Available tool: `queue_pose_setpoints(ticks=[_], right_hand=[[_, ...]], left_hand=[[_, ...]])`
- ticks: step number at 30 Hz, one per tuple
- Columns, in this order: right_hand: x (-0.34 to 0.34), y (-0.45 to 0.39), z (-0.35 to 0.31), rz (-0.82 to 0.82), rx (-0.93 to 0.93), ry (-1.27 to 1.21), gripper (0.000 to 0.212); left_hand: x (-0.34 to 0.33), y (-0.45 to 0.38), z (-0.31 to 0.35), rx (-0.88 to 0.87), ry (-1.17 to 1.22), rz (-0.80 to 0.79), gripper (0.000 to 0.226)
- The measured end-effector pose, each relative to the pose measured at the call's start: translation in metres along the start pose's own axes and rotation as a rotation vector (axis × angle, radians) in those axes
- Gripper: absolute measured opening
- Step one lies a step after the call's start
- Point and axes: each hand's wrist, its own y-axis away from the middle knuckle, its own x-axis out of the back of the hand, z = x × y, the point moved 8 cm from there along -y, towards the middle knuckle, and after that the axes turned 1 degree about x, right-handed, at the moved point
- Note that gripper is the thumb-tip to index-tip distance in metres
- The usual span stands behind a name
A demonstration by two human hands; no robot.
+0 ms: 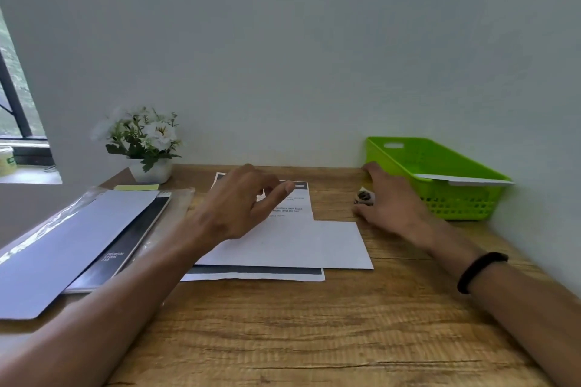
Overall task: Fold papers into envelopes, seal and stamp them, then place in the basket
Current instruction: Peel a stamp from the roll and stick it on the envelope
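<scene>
Basket (405,163): one envelope (462,180) in | left hand (239,204) loose, empty | right hand (390,201) perhaps grasping stamp (364,197) | papers (283,242) remain

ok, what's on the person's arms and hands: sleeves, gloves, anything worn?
Both forearms bare, no sleeves in view, no gloves. Left hand wears nothing visible. Right hand is bare too; a plain black band circles the right wrist. No rings visible.

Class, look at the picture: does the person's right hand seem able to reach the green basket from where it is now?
Probably yes. The right hand rests on the wooden desk right beside the green basket, nothing lies between them, and the basket's top is open apart from a white envelope on its rim.
</scene>
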Motion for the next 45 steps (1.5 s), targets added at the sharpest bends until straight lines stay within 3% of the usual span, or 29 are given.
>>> queue_pose_setpoints(ticks=[5,9,13,17,23,28,33,45], right_hand=[[0.016,0.012,-0.018,0.189,0.129,-0.262,0.076],[0.028,0.029,-0.049,0.329,0.348,-0.47,0.072],[0.029,0.042,-0.067,0.44,0.497,-0.487,0.068],[0.024,0.044,-0.07,0.424,0.563,-0.5,0.072],[0.022,0.04,-0.067,0.325,0.522,-0.552,0.09],[0.023,0.042,-0.061,0.367,0.463,-0.577,0.058],[0.027,0.048,-0.068,0.439,0.552,-0.499,0.031],[0.03,0.05,-0.068,0.493,0.571,-0.485,0.011]], left_hand=[[0.004,0.0,0.007,0.161,0.227,0.112,0.03],[-0.003,0.001,0.016,0.291,0.391,0.095,0.046],[-0.01,0.001,0.024,0.365,0.564,0.029,0.038],[-0.018,0.004,0.022,0.429,0.682,0.019,0.028],[-0.011,0.004,0.014,0.371,0.436,0.075,0.031],[-0.004,0.005,0.017,0.227,0.282,0.155,0.031],[-0.008,0.007,0.028,0.099,0.228,0.174,0.031],[-0.011,0.006,0.026,0.068,0.207,0.177,0.032]])
